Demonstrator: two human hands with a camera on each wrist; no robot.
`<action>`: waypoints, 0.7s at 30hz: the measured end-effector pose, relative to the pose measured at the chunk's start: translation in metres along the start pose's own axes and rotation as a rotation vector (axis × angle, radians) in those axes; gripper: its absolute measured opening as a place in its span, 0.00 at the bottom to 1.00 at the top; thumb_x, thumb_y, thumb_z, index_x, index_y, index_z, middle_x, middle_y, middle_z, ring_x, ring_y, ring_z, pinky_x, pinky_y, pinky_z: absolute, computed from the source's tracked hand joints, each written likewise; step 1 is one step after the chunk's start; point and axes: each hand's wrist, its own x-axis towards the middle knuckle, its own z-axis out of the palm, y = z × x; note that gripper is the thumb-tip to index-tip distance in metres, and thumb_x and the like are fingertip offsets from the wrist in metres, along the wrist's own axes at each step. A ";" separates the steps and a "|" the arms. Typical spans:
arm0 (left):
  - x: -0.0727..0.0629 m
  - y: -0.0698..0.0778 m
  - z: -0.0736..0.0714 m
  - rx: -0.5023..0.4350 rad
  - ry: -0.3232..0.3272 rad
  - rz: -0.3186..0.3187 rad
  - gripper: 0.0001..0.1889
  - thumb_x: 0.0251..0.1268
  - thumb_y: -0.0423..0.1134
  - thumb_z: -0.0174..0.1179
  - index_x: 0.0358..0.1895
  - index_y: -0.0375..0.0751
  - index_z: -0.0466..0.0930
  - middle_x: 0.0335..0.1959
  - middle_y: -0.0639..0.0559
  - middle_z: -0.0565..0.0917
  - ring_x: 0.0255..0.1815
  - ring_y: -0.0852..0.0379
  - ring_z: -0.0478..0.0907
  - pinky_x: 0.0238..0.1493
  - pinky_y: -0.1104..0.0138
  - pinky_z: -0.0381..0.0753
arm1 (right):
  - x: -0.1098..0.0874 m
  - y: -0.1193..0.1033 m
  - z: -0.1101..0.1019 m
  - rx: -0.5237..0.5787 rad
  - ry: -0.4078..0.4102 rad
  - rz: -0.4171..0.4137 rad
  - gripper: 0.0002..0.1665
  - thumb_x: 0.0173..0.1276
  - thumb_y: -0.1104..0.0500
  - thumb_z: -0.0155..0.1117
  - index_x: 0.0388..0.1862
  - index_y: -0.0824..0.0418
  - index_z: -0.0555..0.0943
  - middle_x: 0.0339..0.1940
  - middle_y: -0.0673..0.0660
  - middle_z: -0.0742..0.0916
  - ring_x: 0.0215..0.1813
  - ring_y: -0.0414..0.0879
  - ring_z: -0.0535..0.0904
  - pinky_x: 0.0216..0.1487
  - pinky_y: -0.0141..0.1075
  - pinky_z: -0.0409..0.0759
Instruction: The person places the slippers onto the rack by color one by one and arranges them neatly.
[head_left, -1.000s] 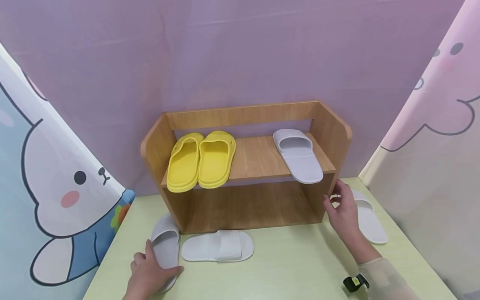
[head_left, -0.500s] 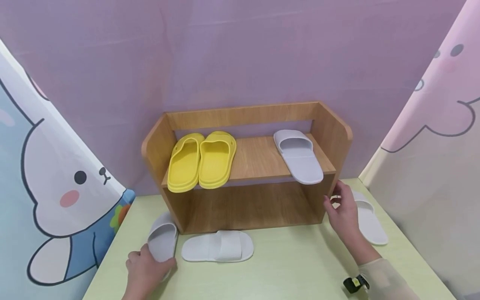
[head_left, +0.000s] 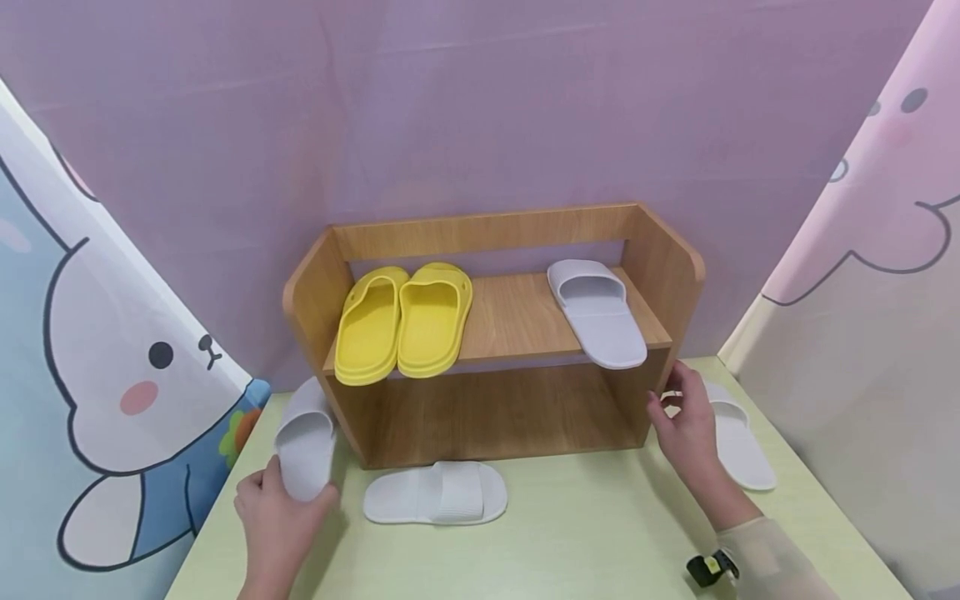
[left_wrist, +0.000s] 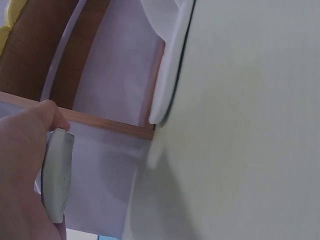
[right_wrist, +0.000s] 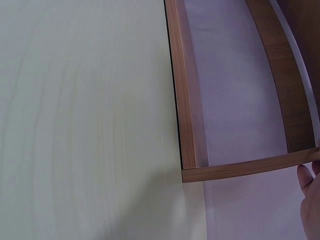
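Note:
My left hand [head_left: 273, 517] pinches the heel end of a pale grey slide slipper [head_left: 306, 458], left of the wooden shoe rack [head_left: 498, 417]. The slipper's toe points away from me, and its shadow falls on the table. In the left wrist view its heel [left_wrist: 59, 175] shows edge-on between thumb and fingers. At the rack's other end my right hand [head_left: 686, 425] holds the front edge of the right side panel. The right wrist view shows only the fingertips [right_wrist: 303, 176] of that hand at the panel.
On the rack's upper shelf stand two yellow clogs [head_left: 431, 321] and a pale lilac slipper [head_left: 600, 317]. One white slipper [head_left: 435, 493] lies sideways before the rack; another white slipper [head_left: 742, 446] lies right of it. Purple cloth [head_left: 480, 108] hangs behind.
The left hand has raised the grey slipper off the table and shifted it leftward and away from me. My right hand has stayed at the rack's side.

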 end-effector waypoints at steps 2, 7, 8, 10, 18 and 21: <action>0.000 0.003 -0.003 -0.011 0.011 0.001 0.57 0.55 0.48 0.81 0.83 0.25 0.60 0.70 0.22 0.61 0.71 0.27 0.56 0.56 0.31 0.77 | 0.000 0.002 0.000 -0.001 0.000 -0.007 0.38 0.56 0.89 0.67 0.68 0.79 0.75 0.47 0.73 0.82 0.47 0.40 0.78 0.45 0.16 0.77; 0.002 0.009 -0.011 -0.032 0.047 0.027 0.55 0.57 0.45 0.80 0.83 0.26 0.61 0.71 0.22 0.62 0.73 0.26 0.55 0.61 0.28 0.75 | 0.000 0.005 0.000 -0.004 -0.003 -0.018 0.39 0.55 0.89 0.68 0.68 0.79 0.75 0.47 0.73 0.83 0.47 0.41 0.78 0.44 0.18 0.79; 0.002 0.010 -0.012 -0.034 0.056 0.035 0.55 0.56 0.45 0.80 0.83 0.26 0.61 0.71 0.22 0.62 0.73 0.26 0.55 0.62 0.29 0.74 | 0.000 0.006 -0.001 -0.003 -0.004 -0.018 0.39 0.55 0.88 0.68 0.68 0.79 0.75 0.47 0.73 0.83 0.47 0.41 0.78 0.43 0.18 0.79; 0.003 0.012 -0.015 -0.040 0.074 0.053 0.54 0.56 0.44 0.80 0.83 0.26 0.62 0.70 0.22 0.62 0.73 0.26 0.56 0.61 0.29 0.73 | -0.001 0.007 -0.001 -0.002 -0.009 -0.015 0.39 0.56 0.88 0.69 0.69 0.78 0.76 0.48 0.72 0.83 0.48 0.40 0.78 0.43 0.19 0.80; 0.005 0.022 -0.029 -0.079 0.153 0.127 0.52 0.56 0.43 0.82 0.83 0.29 0.66 0.72 0.24 0.63 0.73 0.26 0.56 0.60 0.28 0.71 | 0.000 0.004 -0.004 0.017 -0.028 0.006 0.39 0.59 0.85 0.70 0.71 0.75 0.76 0.49 0.68 0.84 0.49 0.37 0.78 0.44 0.19 0.81; 0.006 0.027 -0.035 -0.104 0.187 0.163 0.54 0.54 0.41 0.84 0.84 0.31 0.65 0.74 0.24 0.64 0.74 0.27 0.56 0.61 0.29 0.70 | 0.000 0.004 -0.004 0.019 -0.032 0.007 0.38 0.60 0.85 0.69 0.71 0.75 0.76 0.50 0.68 0.84 0.49 0.37 0.78 0.44 0.20 0.81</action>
